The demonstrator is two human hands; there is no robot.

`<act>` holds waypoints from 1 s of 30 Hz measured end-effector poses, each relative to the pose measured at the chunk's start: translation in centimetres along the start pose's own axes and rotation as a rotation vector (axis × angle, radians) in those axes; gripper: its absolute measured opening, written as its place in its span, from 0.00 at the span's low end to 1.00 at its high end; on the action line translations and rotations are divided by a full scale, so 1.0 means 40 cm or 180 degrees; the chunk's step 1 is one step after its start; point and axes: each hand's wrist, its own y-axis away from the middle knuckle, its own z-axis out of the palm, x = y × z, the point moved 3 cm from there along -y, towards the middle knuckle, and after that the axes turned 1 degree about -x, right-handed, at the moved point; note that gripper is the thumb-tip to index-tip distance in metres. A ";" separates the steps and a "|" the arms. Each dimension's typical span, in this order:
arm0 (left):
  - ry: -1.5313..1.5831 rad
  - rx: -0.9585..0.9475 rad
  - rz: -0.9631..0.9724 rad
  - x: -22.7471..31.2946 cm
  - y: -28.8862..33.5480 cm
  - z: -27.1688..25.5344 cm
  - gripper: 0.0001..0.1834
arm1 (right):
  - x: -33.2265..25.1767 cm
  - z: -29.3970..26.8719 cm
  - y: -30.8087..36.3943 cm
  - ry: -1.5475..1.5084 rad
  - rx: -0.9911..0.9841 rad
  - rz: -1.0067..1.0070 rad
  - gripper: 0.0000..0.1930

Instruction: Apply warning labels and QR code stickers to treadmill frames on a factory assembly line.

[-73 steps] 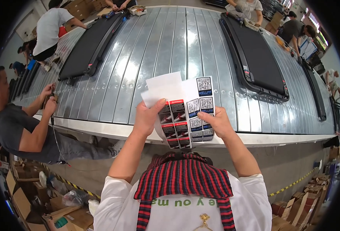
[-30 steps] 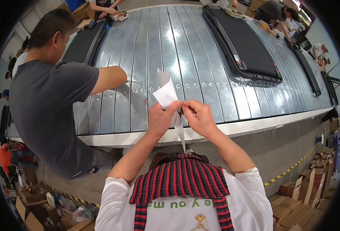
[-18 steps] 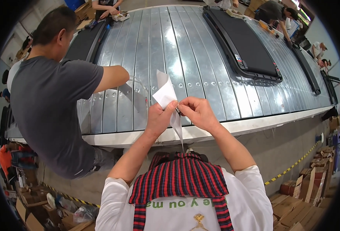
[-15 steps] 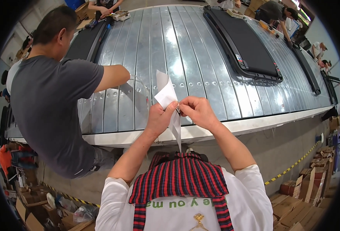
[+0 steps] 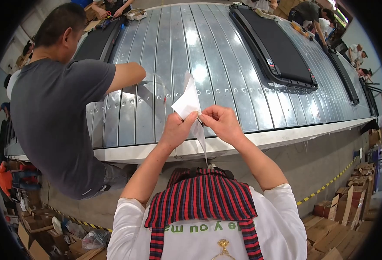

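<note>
In front of my chest, near the conveyor's close edge, my left hand is closed on a folded white sheet that looks like thin paper. One corner of it points up, and a narrow strip hangs below my fingers. My right hand pinches at the sheet's right edge, thumb against forefinger, close to my left thumb. A small dark bit shows between the two hands, too small to name. Whatever my right fingertips hold is hidden.
A wide metal slat conveyor with a white edge rail lies before me. On it rests a black treadmill deck; another deck is at far left. A co-worker in grey stands close on my left. Cardboard boxes lie behind right.
The sheet's upper corner has swung slightly right and its folds have shifted. My hands stay almost in place, still together. The co-worker's arm has barely moved.
</note>
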 end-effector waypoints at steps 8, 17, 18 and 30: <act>0.0453 0.0412 -0.0243 0.007 0.012 -0.008 0.11 | 0.014 0.034 0.011 -0.0225 0.0182 -0.0263 0.07; 0.0383 0.0459 -0.0180 0.025 0.009 -0.008 0.11 | -0.009 0.032 0.010 0.0296 0.0135 -0.0156 0.07; 0.0382 0.0460 -0.0179 0.024 0.010 -0.010 0.11 | -0.005 0.036 0.011 0.0172 0.0119 -0.0166 0.07; 0.0799 0.0219 -0.0413 0.032 0.024 -0.050 0.11 | -0.012 0.084 0.004 -0.0279 -0.0019 -0.0158 0.07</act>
